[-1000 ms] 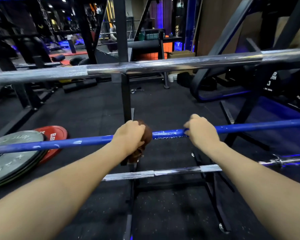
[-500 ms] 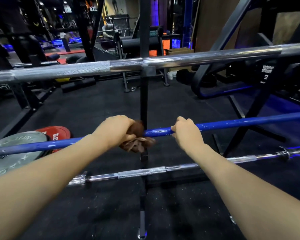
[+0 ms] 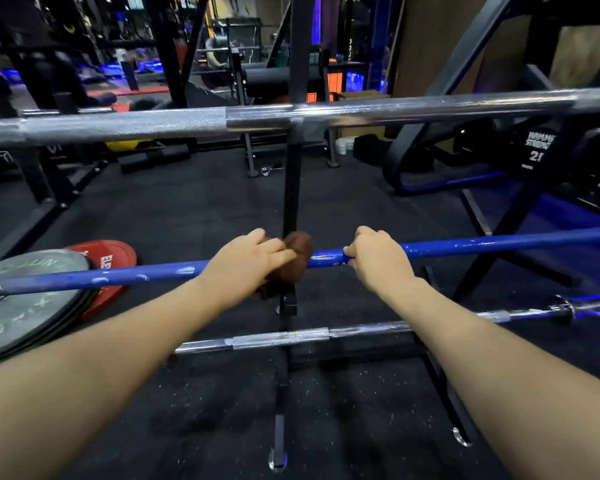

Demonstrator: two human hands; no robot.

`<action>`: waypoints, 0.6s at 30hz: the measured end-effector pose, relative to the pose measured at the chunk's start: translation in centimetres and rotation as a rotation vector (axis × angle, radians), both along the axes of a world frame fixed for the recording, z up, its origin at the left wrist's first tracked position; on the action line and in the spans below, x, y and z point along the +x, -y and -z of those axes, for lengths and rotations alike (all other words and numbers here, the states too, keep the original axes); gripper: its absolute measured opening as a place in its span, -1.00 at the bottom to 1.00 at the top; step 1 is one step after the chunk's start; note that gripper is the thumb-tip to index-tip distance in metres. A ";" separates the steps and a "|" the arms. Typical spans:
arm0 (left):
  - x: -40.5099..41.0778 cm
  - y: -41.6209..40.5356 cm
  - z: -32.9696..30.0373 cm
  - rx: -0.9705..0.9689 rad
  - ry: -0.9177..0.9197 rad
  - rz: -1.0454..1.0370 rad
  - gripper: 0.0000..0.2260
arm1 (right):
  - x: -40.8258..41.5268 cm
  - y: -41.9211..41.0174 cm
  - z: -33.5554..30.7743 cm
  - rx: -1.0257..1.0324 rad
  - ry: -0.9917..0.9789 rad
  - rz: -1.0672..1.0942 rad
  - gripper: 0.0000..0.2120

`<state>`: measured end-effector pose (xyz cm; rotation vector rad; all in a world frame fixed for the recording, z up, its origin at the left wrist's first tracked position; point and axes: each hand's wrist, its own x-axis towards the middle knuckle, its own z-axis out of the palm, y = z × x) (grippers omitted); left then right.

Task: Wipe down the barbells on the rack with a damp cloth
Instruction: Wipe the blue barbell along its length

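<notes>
Both hands grip the blue barbell [image 3: 499, 244] on the rack [image 3: 293, 188].
Left hand [image 3: 243, 263] clamps a brown cloth [image 3: 297, 252] around the bar at the upright; right hand [image 3: 378, 259] curls round the bare bar just beside it, between two chrome barbells.

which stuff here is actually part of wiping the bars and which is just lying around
Part of the job:
- brown cloth, under the left hand on the blue barbell
- right hand, gripping that bar
- upper chrome barbell
- lower chrome barbell
- rack upright

Lying about:
- grey plate
- red plate
- yellow ball
</notes>
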<state>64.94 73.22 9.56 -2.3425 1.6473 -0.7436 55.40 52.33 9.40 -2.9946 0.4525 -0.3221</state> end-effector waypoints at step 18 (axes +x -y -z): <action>2.6 -8.2 5.2 -0.014 0.025 0.105 -0.64 | 0.2 -0.4 -1.3 0.126 -0.027 0.009 -0.87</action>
